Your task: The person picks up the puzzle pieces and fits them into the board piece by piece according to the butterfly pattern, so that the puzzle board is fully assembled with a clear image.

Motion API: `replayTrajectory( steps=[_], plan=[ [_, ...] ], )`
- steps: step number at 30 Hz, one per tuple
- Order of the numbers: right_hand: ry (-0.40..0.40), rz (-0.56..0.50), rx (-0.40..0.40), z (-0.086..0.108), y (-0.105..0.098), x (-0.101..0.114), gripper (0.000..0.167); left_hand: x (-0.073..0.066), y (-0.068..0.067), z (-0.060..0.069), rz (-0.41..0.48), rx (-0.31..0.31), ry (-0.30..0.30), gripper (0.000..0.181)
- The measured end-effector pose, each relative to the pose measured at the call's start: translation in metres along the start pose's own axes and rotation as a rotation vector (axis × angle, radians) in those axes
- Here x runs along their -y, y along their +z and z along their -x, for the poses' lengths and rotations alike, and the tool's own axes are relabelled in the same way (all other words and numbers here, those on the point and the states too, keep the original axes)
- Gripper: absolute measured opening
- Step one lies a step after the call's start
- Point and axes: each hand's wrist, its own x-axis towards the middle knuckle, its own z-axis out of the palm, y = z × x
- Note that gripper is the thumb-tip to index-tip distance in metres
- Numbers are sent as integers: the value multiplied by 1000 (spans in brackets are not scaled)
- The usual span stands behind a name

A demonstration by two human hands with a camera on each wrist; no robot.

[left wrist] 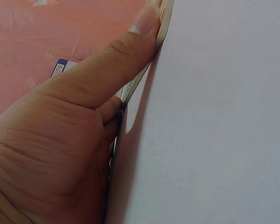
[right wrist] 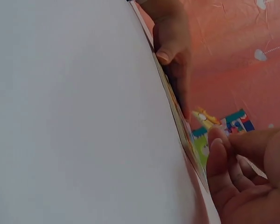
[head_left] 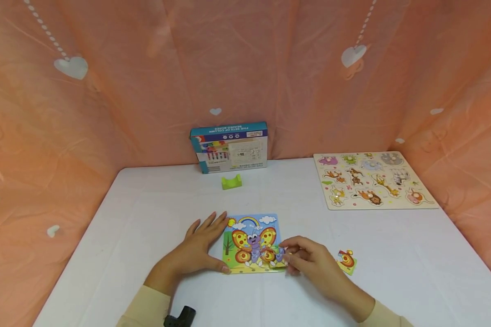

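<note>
A square butterfly jigsaw puzzle point(head_left: 251, 222) lies flat on the table in the head view. My left hand point(head_left: 198, 249) rests along its left side, fingers spread and fairly straight, the thumb on the lower left corner. In the left wrist view that thumb point(left wrist: 126, 51) touches the board's edge. Above the puzzle's lower right part, my right hand point(head_left: 311, 260) pinches a puzzle piece point(head_left: 280, 258) between thumb and fingers. The right wrist view shows this piece point(right wrist: 203, 119) tilted off the board. Another puzzle piece point(head_left: 346, 261) lies on the table beyond the right hand.
A wooden animal peg puzzle point(head_left: 339, 181) lies at the back right. A bead-set box point(head_left: 233, 152) stands against the orange curtain, with a small green curved block point(head_left: 231, 182) in front of it. A black object point(head_left: 181, 316) shows near the left sleeve.
</note>
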Motion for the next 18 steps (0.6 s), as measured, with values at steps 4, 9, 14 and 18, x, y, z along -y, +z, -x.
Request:
replayTrajectory(
  steps=[4,9,14,18],
  plan=[
    [33,-82,19,-10,11,-1,27,-1,0,0,4,2,-3,129],
    [82,-100,16,-21,26,-1,25,0,0,0,-4,2,-9,129],
    [119,-96,23,-31,39,2,26,2,1,0,-12,-2,-2,129],
    [119,-96,24,-33,45,3,27,3,1,0,-14,-3,5,128]
  ],
)
